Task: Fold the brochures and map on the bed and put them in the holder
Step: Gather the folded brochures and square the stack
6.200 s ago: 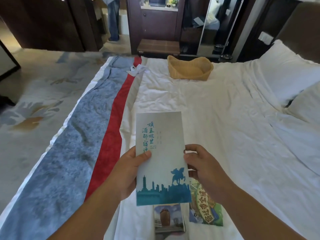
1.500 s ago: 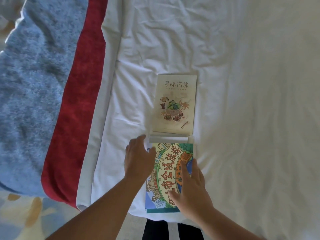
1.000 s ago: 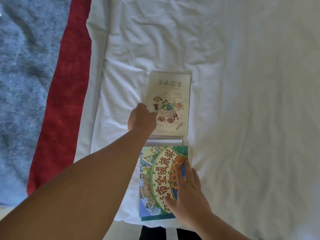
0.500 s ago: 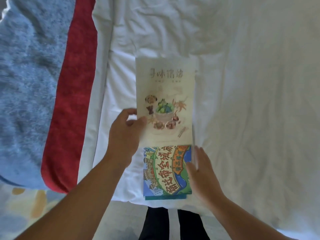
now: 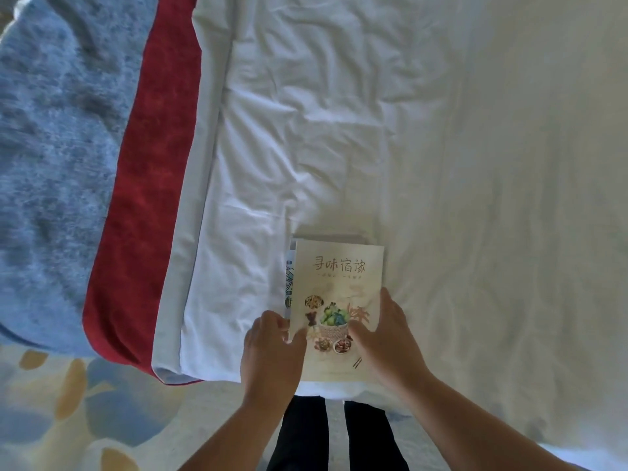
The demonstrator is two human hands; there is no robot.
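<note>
A person's left hand [image 5: 272, 345] and right hand [image 5: 387, 338], each grip pinching a side edge, hold a cream food brochure [image 5: 339, 277] flat atop a colourful map [image 5: 289, 283] at the near edge of the white bed [image 5: 475, 198], beside a red runner [image 5: 146, 198]

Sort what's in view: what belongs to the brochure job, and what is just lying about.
Job: cream brochure, gripped by left hand and right hand; colourful sheet beneath it; bed they lie on. The holder is out of view.
Lying about: red-and-blue runner, carpet.
</note>
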